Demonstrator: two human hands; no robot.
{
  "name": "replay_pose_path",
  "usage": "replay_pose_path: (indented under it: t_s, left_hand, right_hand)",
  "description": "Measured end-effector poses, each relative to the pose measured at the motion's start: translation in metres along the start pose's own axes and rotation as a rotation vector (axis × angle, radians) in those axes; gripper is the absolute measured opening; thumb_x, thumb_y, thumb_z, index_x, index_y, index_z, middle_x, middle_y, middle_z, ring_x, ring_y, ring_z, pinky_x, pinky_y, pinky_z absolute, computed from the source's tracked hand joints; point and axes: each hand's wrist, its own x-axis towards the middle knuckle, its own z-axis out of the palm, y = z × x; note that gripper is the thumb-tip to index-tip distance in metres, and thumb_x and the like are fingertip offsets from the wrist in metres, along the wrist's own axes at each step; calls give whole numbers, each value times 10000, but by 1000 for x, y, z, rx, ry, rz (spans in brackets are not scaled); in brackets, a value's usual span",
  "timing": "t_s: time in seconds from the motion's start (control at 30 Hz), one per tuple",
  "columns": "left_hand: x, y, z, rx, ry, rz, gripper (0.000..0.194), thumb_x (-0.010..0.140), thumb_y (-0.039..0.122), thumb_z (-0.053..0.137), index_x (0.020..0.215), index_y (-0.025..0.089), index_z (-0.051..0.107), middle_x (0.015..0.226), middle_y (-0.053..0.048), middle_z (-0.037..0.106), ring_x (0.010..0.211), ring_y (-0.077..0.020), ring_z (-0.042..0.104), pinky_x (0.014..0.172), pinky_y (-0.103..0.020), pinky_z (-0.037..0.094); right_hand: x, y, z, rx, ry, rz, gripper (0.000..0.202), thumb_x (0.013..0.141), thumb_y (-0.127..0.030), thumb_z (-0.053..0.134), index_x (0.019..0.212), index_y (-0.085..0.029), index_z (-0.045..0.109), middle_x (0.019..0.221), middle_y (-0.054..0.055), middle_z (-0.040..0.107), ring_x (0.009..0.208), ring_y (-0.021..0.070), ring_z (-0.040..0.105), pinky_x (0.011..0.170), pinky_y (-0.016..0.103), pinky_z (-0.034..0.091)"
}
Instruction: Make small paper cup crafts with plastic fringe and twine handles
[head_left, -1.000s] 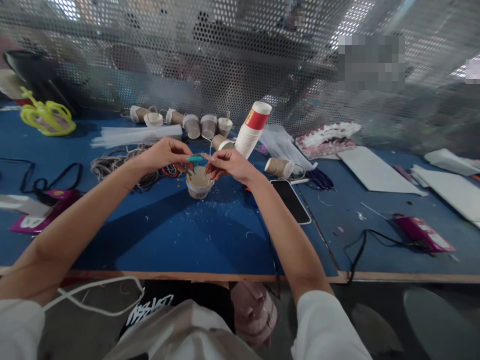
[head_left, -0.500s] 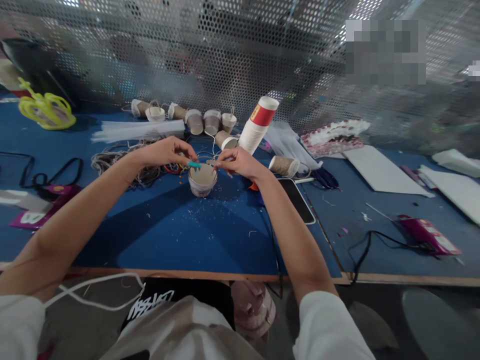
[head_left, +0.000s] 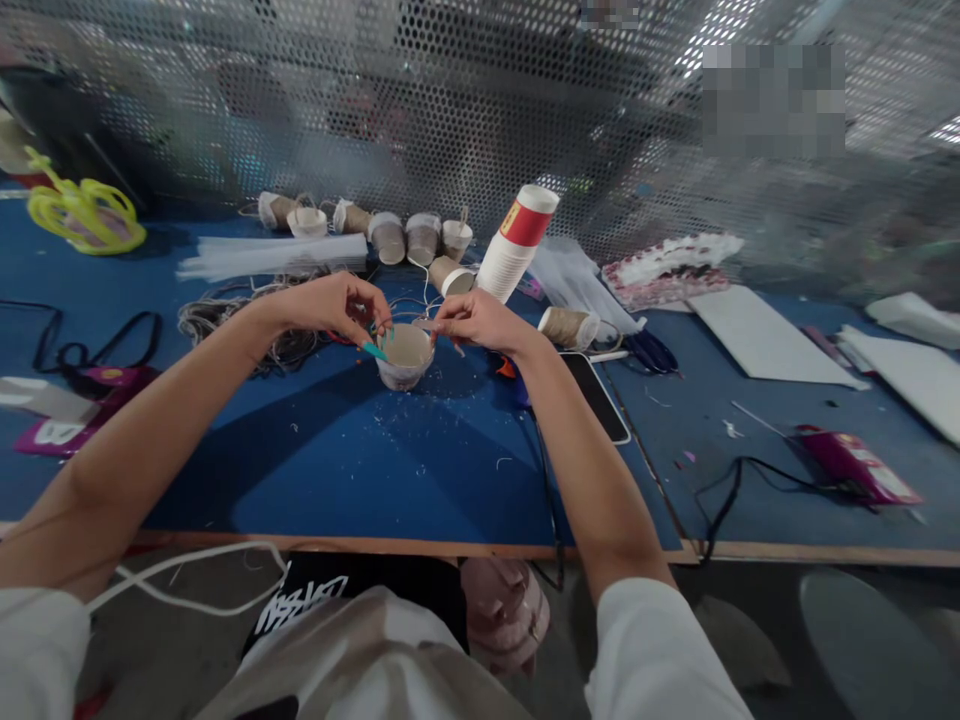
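Observation:
A small pale paper cup (head_left: 405, 373), wrapped round with greyish material, stands upright on the blue table in front of me. At its left rim is my left hand (head_left: 360, 308), thumb and forefinger apart. Long teal tips, which look like fingernails, show at those two fingers. My right hand (head_left: 476, 320) pinches at the cup's right far rim; its exact grip is partly hidden. Left of the cup, behind my left wrist, lies a tangle of grey cord (head_left: 281, 350).
Behind the cup stand several wrapped cups (head_left: 387, 240) and a leaning stack of white cups (head_left: 501, 268). A phone (head_left: 596, 400) and a twine-wrapped cup (head_left: 566, 327) lie right. A yellow crown (head_left: 88, 222) is far left. Perforated metal mesh (head_left: 465, 120) rises behind.
My left thumb and forefinger have parted, and the thumb has dropped to the outside of the cup's left rim. My right hand stays at the right rim. The view has shifted slightly.

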Motion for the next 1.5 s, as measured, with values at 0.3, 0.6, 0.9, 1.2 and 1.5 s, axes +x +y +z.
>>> replay_pose_path:
  t_s: [0.3,0.6,0.9,1.2,1.5]
  left_hand:
    - [0,7,1,216,-219,-43,274,491,-32,813,709,100,713,701,-73,700,629,-173,663,613,-242,560]
    - [1,4,-1,207,-315,23,227,530,143,843,733,172,745,722,-58,720,619,-154,666,570,-206,542]
    - [6,-5,3,164,-101,14,74,642,71,783,629,120,728,639,-52,683,565,-113,622,580,-197,493]
    - [3,4,10,221,-23,91,94,654,206,786,601,176,715,607,-5,684,543,-92,613,564,-167,499]
    - [4,1,7,182,-100,146,93,639,227,796,680,162,744,682,-38,714,616,-113,638,622,-201,514]
  right_hand:
    - [-2,-2,-2,4,-21,-3,286,741,-415,746,679,-141,695,665,9,641,481,58,496,448,207,424]
    - [-3,-4,0,5,-35,-24,314,750,-445,742,692,-141,685,651,15,656,465,66,506,442,212,422]
    - [2,0,4,3,-21,-42,318,775,-449,728,745,-135,686,584,-15,588,473,63,506,424,196,346]
    - [0,-2,2,60,37,-77,340,717,-484,763,728,-150,699,854,44,682,607,85,592,468,190,446]
    - [-2,-3,2,140,35,-72,331,753,-449,754,751,-128,668,722,38,700,523,79,594,437,190,450]
